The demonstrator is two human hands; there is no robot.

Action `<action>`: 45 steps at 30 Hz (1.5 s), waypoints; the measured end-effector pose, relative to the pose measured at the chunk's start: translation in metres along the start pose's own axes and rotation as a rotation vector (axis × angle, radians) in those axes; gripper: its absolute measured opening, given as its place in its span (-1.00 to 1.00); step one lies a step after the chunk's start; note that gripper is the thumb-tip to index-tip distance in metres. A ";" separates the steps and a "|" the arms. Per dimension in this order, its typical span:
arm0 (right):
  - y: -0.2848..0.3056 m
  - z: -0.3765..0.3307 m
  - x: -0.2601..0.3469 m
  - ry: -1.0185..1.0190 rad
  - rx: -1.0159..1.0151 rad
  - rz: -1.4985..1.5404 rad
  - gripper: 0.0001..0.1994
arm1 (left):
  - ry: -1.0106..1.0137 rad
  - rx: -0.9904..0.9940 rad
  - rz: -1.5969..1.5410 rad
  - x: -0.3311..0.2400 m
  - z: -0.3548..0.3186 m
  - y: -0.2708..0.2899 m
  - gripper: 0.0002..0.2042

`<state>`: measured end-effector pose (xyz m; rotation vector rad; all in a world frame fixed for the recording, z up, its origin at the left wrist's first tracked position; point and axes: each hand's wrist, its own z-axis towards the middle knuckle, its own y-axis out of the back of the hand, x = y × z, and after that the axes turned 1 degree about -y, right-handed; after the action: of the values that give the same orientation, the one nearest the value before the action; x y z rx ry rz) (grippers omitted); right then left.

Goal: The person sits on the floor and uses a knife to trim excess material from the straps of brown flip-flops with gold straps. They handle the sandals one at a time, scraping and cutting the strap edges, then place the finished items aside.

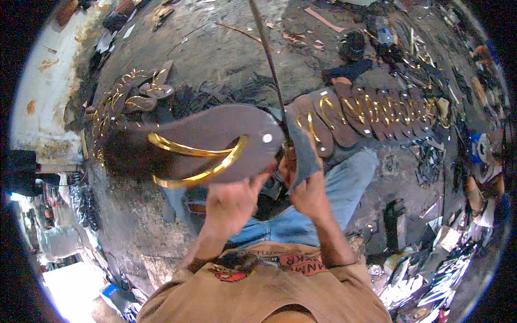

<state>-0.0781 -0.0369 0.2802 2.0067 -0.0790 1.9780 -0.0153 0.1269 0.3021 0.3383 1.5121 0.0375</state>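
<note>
My left hand (230, 203) is closed on a sandal (215, 123), gripping it by the edge nearest me. The sandal has a brown sole, shiny gold V-shaped straps and a small white round spot near one end; its far-left end is blurred. My right hand (310, 197) is closed around a curved dark grey strip (306, 156), which rises beside the sandal's right end. Whether a tool is also in those fingers is hidden. A long thin dark cord or rod (267, 51) runs down from the top of the view to where strip and sandal meet.
On the right lies an overlapping row of similar gold-strapped sandals (371, 116); another group of sandals (132, 97) lies at the left. Pink scraps (323, 20), dark offcuts (207, 96) and a blue-and-white round container (479, 148) are on the floor around me.
</note>
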 end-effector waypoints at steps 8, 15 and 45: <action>-0.002 -0.048 -0.018 -0.058 -0.052 0.085 -0.70 | 0.568 -0.216 -1.066 -0.002 0.014 -0.018 -0.66; 0.031 -0.177 -0.022 -0.327 0.061 -0.314 -0.78 | 0.742 -0.287 -0.951 -0.002 -0.031 0.005 -0.69; 0.106 -0.068 -0.060 -0.394 -0.717 0.422 -0.46 | 0.234 0.082 -1.040 0.064 0.081 0.013 -0.32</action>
<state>-0.1739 -0.1307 0.2402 1.9148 -1.1984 1.3953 0.0707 0.1385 0.2445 -0.4301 1.7660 -0.8297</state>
